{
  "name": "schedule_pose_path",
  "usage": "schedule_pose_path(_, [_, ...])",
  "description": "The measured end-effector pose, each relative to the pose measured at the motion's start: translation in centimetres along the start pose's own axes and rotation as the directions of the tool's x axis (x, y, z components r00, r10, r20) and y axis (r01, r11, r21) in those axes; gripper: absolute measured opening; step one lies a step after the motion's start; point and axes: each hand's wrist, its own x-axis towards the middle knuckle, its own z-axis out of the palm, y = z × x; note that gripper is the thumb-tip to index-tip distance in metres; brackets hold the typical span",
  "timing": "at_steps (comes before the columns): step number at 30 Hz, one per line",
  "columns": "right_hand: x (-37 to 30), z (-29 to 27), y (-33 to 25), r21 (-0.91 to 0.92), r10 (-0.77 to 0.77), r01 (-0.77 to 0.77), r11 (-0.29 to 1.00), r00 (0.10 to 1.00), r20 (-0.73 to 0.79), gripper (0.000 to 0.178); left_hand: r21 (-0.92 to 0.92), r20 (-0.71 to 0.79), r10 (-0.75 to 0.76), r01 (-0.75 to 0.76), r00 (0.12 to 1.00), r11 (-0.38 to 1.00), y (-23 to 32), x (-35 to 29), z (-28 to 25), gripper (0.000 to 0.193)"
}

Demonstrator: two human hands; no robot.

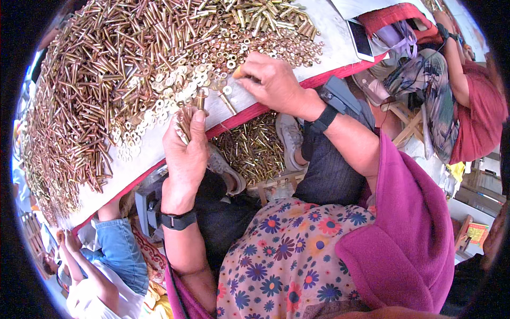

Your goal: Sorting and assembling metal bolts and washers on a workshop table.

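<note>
The left hand [186, 146] is closed around a bunch of bolts [182, 127], held just over the front edge of the table [154, 159]. The thumb presses along 1 side, and the ends poke up past the fingers. 1 more bolt [201, 100] shows at the thumb tip; I cannot tell whether it is held too.

The right hand [273, 85] is over the table to the right, knuckles up, its thumb and fingertips drawn close together. An orange cover [238, 72] sits on 1 fingertip. I cannot tell if anything is pinched there. Between the 2 hands, a loose bolt [227, 103] lies near the table's red edging [247, 114].

Just beyond the hands, flat washers [196, 77] lie in a scattered patch, with a spread of nuts [228, 50] behind them. A large heap of bolts [101, 64] fills the left and far part of the table. More bolts fill a box [252, 146] below, between the 2 shoes [289, 141]. A phone [360, 40] lies at the right, beside a red bag [401, 16]. Both wrists wear black straps [179, 220]. 1 person in red [481, 111] sits at the right, and another in denim shorts [121, 255] at the lower left.
</note>
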Motion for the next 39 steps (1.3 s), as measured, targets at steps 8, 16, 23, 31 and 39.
schedule_pose_path(8, [0.9, -1.7, 1.1, -0.042, 0.041, -0.042, 0.998, 0.999, -0.032, 0.01, 0.04, 0.002, -0.023, 0.022, 1.0, 0.999, 1.0, 0.3, -0.1, 0.027])
schedule_pose_path(16, [-0.3, -3.3, 2.1, -0.052, 0.124, -0.121, 0.991, 0.991, 0.047, 0.009, 0.037, 0.045, -0.068, 0.066, 0.997, 0.997, 0.5, 0.5, -0.8, 0.02])
schedule_pose_path(23, [-1.1, -2.6, 2.5, -0.154, 0.023, -0.011, 0.988, 0.997, 0.073, 0.012, 0.164, 0.087, 0.102, -0.115, 0.991, 0.98, -0.9, 0.9, 0.4, 0.013])
schedule_pose_path(31, [-0.3, -2.2, -1.2, 0.676, 0.446, -0.571, 0.466, 0.811, 0.377, 0.01, 0.194, 0.155, 0.109, -0.139, 0.982, 0.971, -0.9, 0.8, 1.7, 0.012])
schedule_pose_path(39, [-0.8, -1.8, -1.5, 0.732, 0.35, -0.595, 0.333, 0.798, 0.49, 0.014, 0.213, 0.186, 0.119, -0.158, 0.975, 0.964, -1.2, 0.7, 2.3, 0.011])
